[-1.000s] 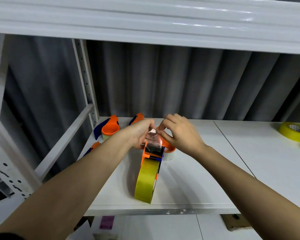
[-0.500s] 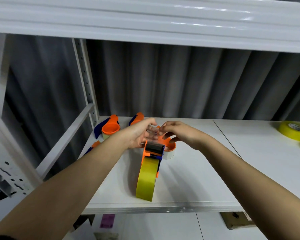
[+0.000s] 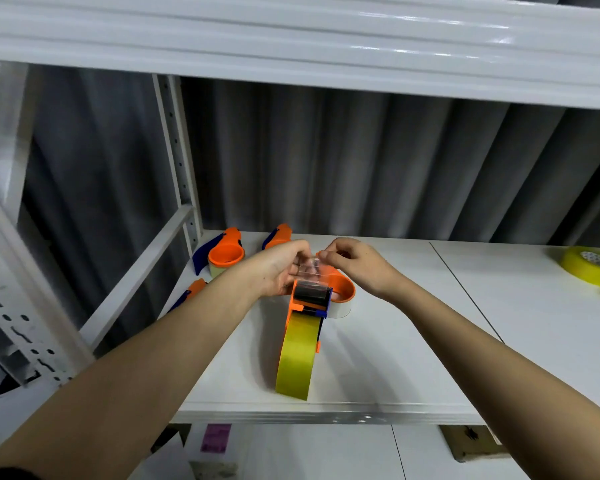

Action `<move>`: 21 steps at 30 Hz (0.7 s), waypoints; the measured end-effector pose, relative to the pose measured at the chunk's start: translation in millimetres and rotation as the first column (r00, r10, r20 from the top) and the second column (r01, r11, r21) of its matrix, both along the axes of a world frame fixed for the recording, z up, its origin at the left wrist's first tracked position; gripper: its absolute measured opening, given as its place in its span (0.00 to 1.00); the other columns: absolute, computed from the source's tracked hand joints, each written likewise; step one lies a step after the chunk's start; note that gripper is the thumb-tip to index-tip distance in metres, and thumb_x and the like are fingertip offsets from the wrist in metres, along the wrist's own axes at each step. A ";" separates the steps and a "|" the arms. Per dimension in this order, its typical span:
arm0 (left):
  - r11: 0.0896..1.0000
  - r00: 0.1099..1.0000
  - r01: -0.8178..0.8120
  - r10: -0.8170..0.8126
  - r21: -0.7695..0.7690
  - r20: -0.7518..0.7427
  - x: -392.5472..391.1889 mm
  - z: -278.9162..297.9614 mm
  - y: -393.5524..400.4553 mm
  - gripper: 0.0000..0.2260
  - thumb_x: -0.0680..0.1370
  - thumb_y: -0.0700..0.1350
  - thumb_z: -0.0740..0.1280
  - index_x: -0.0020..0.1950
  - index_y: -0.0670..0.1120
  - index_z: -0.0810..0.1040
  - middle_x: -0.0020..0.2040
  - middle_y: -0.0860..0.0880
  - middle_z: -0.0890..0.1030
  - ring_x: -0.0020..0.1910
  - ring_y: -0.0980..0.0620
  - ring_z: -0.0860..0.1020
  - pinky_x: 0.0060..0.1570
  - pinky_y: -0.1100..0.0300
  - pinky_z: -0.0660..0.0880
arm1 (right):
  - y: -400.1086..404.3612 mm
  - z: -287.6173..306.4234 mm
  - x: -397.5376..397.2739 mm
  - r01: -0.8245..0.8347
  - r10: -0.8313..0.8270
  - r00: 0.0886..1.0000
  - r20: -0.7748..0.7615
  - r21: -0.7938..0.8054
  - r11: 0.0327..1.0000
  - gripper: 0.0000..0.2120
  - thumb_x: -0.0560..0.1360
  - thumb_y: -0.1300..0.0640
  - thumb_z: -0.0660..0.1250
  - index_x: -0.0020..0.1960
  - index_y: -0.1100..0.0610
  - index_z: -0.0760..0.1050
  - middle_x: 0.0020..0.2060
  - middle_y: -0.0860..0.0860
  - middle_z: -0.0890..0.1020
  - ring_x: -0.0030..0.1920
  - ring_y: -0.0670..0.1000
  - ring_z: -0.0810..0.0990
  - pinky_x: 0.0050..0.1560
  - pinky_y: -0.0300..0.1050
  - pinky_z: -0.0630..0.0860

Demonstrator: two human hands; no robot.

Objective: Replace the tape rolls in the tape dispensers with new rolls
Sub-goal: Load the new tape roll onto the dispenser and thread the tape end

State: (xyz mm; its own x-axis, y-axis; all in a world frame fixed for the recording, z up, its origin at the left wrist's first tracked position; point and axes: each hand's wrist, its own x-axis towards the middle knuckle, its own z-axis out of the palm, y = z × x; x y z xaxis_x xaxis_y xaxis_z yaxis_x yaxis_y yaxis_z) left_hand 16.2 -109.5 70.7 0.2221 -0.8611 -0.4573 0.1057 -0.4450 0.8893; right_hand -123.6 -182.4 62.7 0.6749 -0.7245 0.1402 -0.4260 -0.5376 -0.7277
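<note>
A white shelf (image 3: 378, 358) is carrying everything here, with a grey corrugated wall (image 3: 361, 168) standing behind it and a white beam (image 3: 291, 39) running across above. A perforated upright (image 3: 177, 150) is rising at the shelf's back left corner.

Near the shelf's front edge, a dispenser (image 3: 309, 303) in orange and blue is standing on edge, with a yellow-green roll (image 3: 297, 358) sitting in it, its tread facing the camera. Just behind it and touching or nearly touching, a second dispenser (image 3: 342, 294) is lying flat, its orange ring over a white roll. Three more dispensers are lying toward the back left: one with an orange cup (image 3: 226, 252), one partly hidden behind the left hand (image 3: 278, 235), and one (image 3: 191, 292) peeking out beside the left forearm. A loose yellow roll (image 3: 591, 266) is lying flat at the far right, well apart from the rest.

The left hand (image 3: 278, 271) and right hand (image 3: 355, 263) are meeting just above the standing dispenser's head. Each grip is narrow, fingers pinching one edge of the clear tape end (image 3: 309, 268), which is stretching between them over the black roller.
</note>
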 end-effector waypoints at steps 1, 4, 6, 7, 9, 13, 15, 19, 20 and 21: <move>1.000 1.000 -0.004 0.004 0.008 0.001 -0.7 1.2 0.1 0.06 0.75 0.44 0.59 0.46 0.43 0.73 0.41 0.46 0.79 0.42 0.50 0.78 0.40 0.59 0.73 | 0.6 -1.2 -1.6 0.021 -0.019 0.999 0.027 -0.067 0.998 0.12 0.78 0.51 0.63 0.50 0.59 0.78 0.47 0.50 0.80 0.49 0.49 0.77 0.52 0.47 0.74; 1.000 1.000 -0.001 0.001 0.030 0.011 -1.3 4.1 0.0 0.06 0.75 0.44 0.59 0.40 0.44 0.71 0.42 0.46 0.78 0.41 0.50 0.77 0.42 0.58 0.72 | 2.2 -2.7 -6.6 0.065 -0.038 0.995 0.095 -0.303 0.951 0.08 0.77 0.49 0.66 0.48 0.54 0.77 0.46 0.46 0.79 0.46 0.45 0.76 0.47 0.45 0.75; 0.999 1.000 0.000 0.000 0.038 0.019 -1.4 5.2 -0.4 0.07 0.75 0.44 0.58 0.38 0.44 0.70 0.42 0.46 0.79 0.42 0.49 0.77 0.43 0.57 0.72 | 3.2 -3.4 -7.8 0.054 -0.032 0.998 0.061 -0.408 0.911 0.08 0.76 0.48 0.67 0.47 0.52 0.77 0.45 0.46 0.78 0.47 0.45 0.75 0.45 0.44 0.75; 0.999 1.000 0.004 -0.005 0.040 0.020 -1.4 5.3 -1.0 0.07 0.75 0.44 0.58 0.39 0.44 0.71 0.43 0.46 0.79 0.42 0.49 0.78 0.43 0.57 0.72 | 3.2 -3.8 -7.5 0.046 -0.032 0.999 0.041 -0.430 0.902 0.08 0.75 0.47 0.67 0.47 0.52 0.78 0.45 0.45 0.77 0.48 0.45 0.75 0.45 0.44 0.75; 0.999 1.000 0.024 -0.025 0.044 0.015 -1.4 5.4 -1.9 0.07 0.75 0.44 0.58 0.42 0.43 0.73 0.45 0.44 0.80 0.43 0.48 0.78 0.41 0.57 0.73 | 1.7 -4.7 -6.2 0.036 -0.030 0.999 0.021 -0.445 0.895 0.08 0.75 0.46 0.68 0.46 0.51 0.78 0.46 0.46 0.77 0.48 0.45 0.74 0.45 0.45 0.75; 0.999 0.999 0.026 -0.027 0.042 0.021 0.6 3.2 -3.3 0.08 0.75 0.44 0.58 0.46 0.43 0.74 0.46 0.44 0.80 0.44 0.48 0.78 0.42 0.57 0.72 | -1.0 -4.4 -3.0 0.010 -0.021 1.000 -0.020 -0.442 0.897 0.09 0.76 0.47 0.66 0.46 0.52 0.79 0.46 0.47 0.78 0.48 0.46 0.75 0.47 0.46 0.76; 0.999 0.999 0.021 -0.022 0.034 0.030 2.0 2.0 -4.4 0.07 0.75 0.45 0.59 0.43 0.44 0.74 0.46 0.45 0.80 0.44 0.49 0.78 0.43 0.57 0.73 | -0.8 -4.1 -0.2 -0.001 -0.007 1.000 -0.019 -0.359 0.933 0.09 0.77 0.50 0.65 0.47 0.55 0.79 0.44 0.47 0.78 0.46 0.46 0.76 0.47 0.46 0.75; 1.000 1.000 0.016 -0.016 0.019 0.008 6.6 0.2 -5.9 0.14 0.77 0.51 0.58 0.51 0.42 0.76 0.44 0.44 0.80 0.44 0.48 0.78 0.45 0.56 0.73 | -4.4 1.3 3.2 -0.022 0.019 0.999 0.037 0.068 0.997 0.07 0.78 0.57 0.64 0.45 0.59 0.77 0.39 0.46 0.78 0.43 0.46 0.77 0.43 0.38 0.73; 1.000 1.000 0.022 -0.023 0.016 0.012 7.5 -0.5 -6.3 0.16 0.77 0.52 0.59 0.55 0.42 0.76 0.44 0.44 0.80 0.44 0.48 0.78 0.46 0.56 0.73 | -5.8 3.0 2.8 -0.037 0.032 0.999 0.032 0.166 0.985 0.07 0.79 0.57 0.64 0.45 0.59 0.77 0.39 0.47 0.79 0.44 0.46 0.77 0.43 0.38 0.73; 0.999 0.999 0.030 -0.031 0.011 0.021 8.2 -1.8 -7.2 0.17 0.78 0.53 0.59 0.59 0.42 0.76 0.44 0.44 0.81 0.45 0.48 0.79 0.46 0.56 0.73 | -7.3 4.1 2.5 -0.048 0.045 0.999 0.018 0.241 0.969 0.07 0.79 0.56 0.63 0.44 0.57 0.76 0.41 0.49 0.80 0.45 0.47 0.77 0.45 0.39 0.74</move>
State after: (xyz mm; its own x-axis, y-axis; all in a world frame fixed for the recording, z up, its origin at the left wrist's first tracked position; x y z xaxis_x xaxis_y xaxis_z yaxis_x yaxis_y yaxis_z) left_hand 24.4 -116.7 68.8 0.2058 -0.8628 -0.4618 0.0728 -0.4571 0.8864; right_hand -121.1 -189.7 66.8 0.7082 -0.7055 -0.0261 -0.3945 -0.3648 -0.8433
